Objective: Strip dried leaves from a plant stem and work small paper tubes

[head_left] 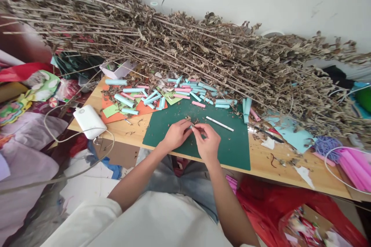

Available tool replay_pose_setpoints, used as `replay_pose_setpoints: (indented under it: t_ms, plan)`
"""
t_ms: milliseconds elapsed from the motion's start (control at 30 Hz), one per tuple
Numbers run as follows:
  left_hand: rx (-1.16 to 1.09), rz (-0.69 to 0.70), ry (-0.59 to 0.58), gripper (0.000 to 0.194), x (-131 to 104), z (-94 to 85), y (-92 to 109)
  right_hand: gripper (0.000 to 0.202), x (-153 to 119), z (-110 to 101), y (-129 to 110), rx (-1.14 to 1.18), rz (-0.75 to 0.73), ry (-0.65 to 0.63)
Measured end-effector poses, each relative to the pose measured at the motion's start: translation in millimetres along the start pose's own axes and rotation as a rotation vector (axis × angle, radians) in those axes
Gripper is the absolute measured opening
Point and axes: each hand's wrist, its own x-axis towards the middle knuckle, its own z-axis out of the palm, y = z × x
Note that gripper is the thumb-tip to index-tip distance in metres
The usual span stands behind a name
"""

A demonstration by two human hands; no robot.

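Over the dark green cutting mat [174, 123], my left hand [176, 135] and my right hand [207, 141] meet at their fingertips. Both are closed in a pinch around one small pale thing, mostly covered by the fingers and too small to name. Dry leaf crumbs lie just beyond the fingertips. A white stick [219, 123] rests on the mat to the right of the hands. Behind them lie several rolled tubes of blue paper [226, 102] and pink paper [198, 104], some on orange sheets [108, 103].
A huge heap of dried stems and leaves [185, 46] spans the back. At the left edge of the wooden table [272, 162] is a white power bank [90, 121] with a cable. Blue paper [292, 133], purple string [327, 148] and pink paper [355, 168] lie right. A red bag [261, 204] hangs below.
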Motion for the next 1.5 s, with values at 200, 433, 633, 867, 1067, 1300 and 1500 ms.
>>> replay_pose_setpoints:
  t_ms: [200, 433, 633, 867, 1067, 1300, 1500]
  plan:
    - [-0.013, 0.007, -0.007, 0.014, -2, -0.2, 0, 0.016, 4, -7, 2, -0.186, -0.179, -0.12]
    - [0.011, 0.029, -0.005, 0.014, -2, -0.1, -2, 0.02, 12, -20, -8, -0.159, -0.08, -0.251]
    - [0.034, 0.014, -0.001, 0.017, -2, 2.7, -4, 0.026, 29, -21, 4, 0.154, 0.252, -0.434]
    - [0.014, 0.012, 0.001, 0.02, -3, 3.8, -6, 0.022, 30, -12, 17, 0.278, 0.257, -0.378]
    - [0.007, -0.005, 0.005, 0.018, -2, 1.9, -4, 0.021, 18, -14, 14, 0.148, 0.067, -0.276]
    - [-0.005, -0.028, 0.016, 0.016, -3, 2.3, -4, 0.027, 5, -20, 20, -0.42, -0.416, -0.221]
    - [0.0, -0.028, 0.02, 0.022, -1, 0.4, -1, 0.021, 12, -29, 12, -0.29, -0.361, -0.15]
